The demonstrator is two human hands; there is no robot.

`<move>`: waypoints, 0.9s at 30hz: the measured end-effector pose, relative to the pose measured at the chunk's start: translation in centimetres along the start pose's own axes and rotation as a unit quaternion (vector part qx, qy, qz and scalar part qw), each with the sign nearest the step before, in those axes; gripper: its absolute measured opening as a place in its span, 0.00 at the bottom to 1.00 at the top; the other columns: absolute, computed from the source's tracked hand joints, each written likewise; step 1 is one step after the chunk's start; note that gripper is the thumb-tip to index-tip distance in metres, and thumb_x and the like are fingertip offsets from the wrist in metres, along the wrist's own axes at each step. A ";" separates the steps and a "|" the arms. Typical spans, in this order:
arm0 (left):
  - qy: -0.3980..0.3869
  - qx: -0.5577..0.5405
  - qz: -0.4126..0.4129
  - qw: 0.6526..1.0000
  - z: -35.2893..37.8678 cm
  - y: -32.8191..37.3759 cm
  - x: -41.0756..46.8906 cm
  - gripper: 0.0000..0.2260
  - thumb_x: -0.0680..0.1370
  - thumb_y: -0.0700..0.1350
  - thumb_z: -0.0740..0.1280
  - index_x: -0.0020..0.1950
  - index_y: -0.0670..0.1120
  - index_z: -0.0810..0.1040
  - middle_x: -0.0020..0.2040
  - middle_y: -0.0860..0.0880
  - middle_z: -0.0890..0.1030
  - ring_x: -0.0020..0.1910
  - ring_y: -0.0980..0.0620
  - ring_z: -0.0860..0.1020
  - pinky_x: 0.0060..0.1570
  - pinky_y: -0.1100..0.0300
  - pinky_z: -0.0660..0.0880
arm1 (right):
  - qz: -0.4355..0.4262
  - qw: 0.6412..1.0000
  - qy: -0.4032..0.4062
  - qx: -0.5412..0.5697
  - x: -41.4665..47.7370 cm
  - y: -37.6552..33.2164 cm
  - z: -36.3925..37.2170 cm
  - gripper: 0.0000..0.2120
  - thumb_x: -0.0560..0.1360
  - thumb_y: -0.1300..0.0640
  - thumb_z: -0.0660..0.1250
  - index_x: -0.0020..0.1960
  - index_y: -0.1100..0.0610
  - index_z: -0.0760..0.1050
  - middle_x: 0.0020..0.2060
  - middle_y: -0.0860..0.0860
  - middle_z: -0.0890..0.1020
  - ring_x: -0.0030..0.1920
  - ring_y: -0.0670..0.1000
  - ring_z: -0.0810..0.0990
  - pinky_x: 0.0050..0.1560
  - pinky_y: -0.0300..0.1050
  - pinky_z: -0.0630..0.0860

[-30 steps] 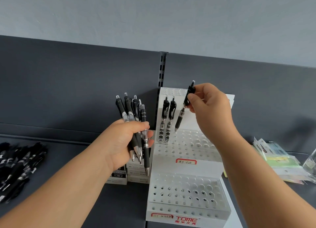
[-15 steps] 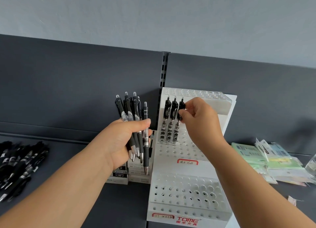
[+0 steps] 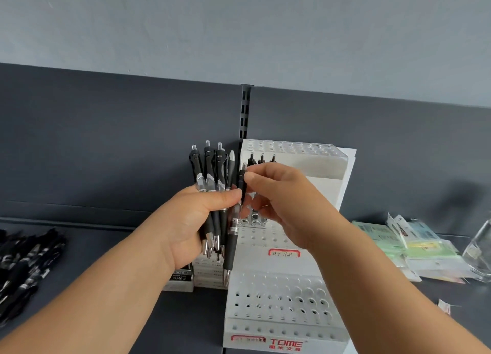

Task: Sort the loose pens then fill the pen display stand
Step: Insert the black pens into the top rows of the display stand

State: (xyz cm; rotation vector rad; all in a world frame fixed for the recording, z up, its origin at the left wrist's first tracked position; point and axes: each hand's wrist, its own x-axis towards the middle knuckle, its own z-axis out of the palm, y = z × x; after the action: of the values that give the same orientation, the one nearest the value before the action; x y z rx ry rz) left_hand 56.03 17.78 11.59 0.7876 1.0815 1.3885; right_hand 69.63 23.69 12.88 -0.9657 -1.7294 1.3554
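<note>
A white tiered pen display stand (image 3: 281, 324) marked TOME stands on the dark shelf, its rows of holes mostly bare. Three black pens (image 3: 261, 159) stand in its middle tier, largely hidden behind my right hand. My left hand (image 3: 195, 220) grips a bundle of several black pens (image 3: 210, 173), tips down, just left of the stand. My right hand (image 3: 281, 202) pinches the top of one black pen (image 3: 231, 236) at the right edge of that bundle. This pen hangs lower than the others and my left thumb also touches it.
A heap of loose black pens (image 3: 25, 263) lies at the far left of the shelf. Small white boxes (image 3: 210, 274) sit under my left hand. Packets of green and white stationery (image 3: 414, 250) and a clear container (image 3: 481, 250) lie to the right.
My right hand set a third pen into the stand's middle tier, then moved left to the bundle and took hold of another pen at its top.
</note>
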 end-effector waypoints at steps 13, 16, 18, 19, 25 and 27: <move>0.075 0.004 -0.003 0.997 -0.9 -0.3 0.7 0.04 0.72 0.39 0.71 0.45 0.40 0.79 0.39 0.44 0.83 0.33 0.50 0.79 0.36 0.55 0.77 | -0.065 0.993 0.081 0.047 0.3 -1.2 -3.0 0.05 0.77 0.63 0.65 0.42 0.57 0.74 0.39 0.54 0.81 0.39 0.52 0.80 0.45 0.47 0.81; 0.085 0.016 0.000 0.996 -0.9 -0.6 1.0 0.05 0.73 0.40 0.71 0.47 0.41 0.79 0.38 0.45 0.83 0.32 0.52 0.79 0.34 0.57 0.77 | -0.130 0.975 0.181 -0.017 0.4 -1.8 -4.4 0.04 0.77 0.62 0.66 0.45 0.55 0.75 0.39 0.53 0.83 0.41 0.53 0.83 0.47 0.49 0.82; 0.087 0.018 0.002 0.996 -0.8 -0.8 1.2 0.07 0.74 0.39 0.71 0.51 0.40 0.79 0.39 0.45 0.83 0.33 0.52 0.79 0.33 0.58 0.78 | -0.157 0.959 0.227 -0.059 0.7 -1.8 -5.0 0.02 0.77 0.60 0.66 0.46 0.53 0.76 0.39 0.51 0.84 0.42 0.54 0.84 0.48 0.52 0.82; 0.088 0.017 0.001 0.996 -0.7 -0.8 1.3 0.09 0.73 0.39 0.71 0.52 0.40 0.79 0.39 0.45 0.82 0.33 0.53 0.79 0.33 0.58 0.78 | -0.167 0.953 0.241 -0.080 0.8 -1.6 -5.2 0.02 0.77 0.58 0.66 0.46 0.52 0.76 0.39 0.51 0.84 0.41 0.53 0.83 0.48 0.53 0.82; 0.074 0.024 -0.006 0.997 -0.3 -0.8 1.5 0.13 0.74 0.35 0.69 0.58 0.35 0.77 0.35 0.43 0.81 0.31 0.51 0.78 0.31 0.60 0.78 | -0.179 0.943 0.259 -0.108 1.6 -0.3 -4.9 0.04 0.77 0.58 0.66 0.46 0.49 0.75 0.37 0.48 0.83 0.40 0.51 0.82 0.48 0.52 0.80; 0.075 0.021 -0.006 0.997 -0.3 -0.8 1.5 0.13 0.74 0.34 0.69 0.58 0.35 0.76 0.36 0.42 0.81 0.31 0.50 0.79 0.31 0.60 0.79 | -0.181 0.945 0.257 -0.096 1.8 -0.1 -4.7 0.04 0.77 0.58 0.66 0.46 0.50 0.75 0.38 0.49 0.83 0.42 0.53 0.82 0.49 0.53 0.80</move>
State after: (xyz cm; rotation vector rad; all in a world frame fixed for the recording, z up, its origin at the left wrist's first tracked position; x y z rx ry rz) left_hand 55.83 19.18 10.54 0.7148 1.2336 1.4364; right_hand 72.94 27.30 13.96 -0.9433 -1.5468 0.6343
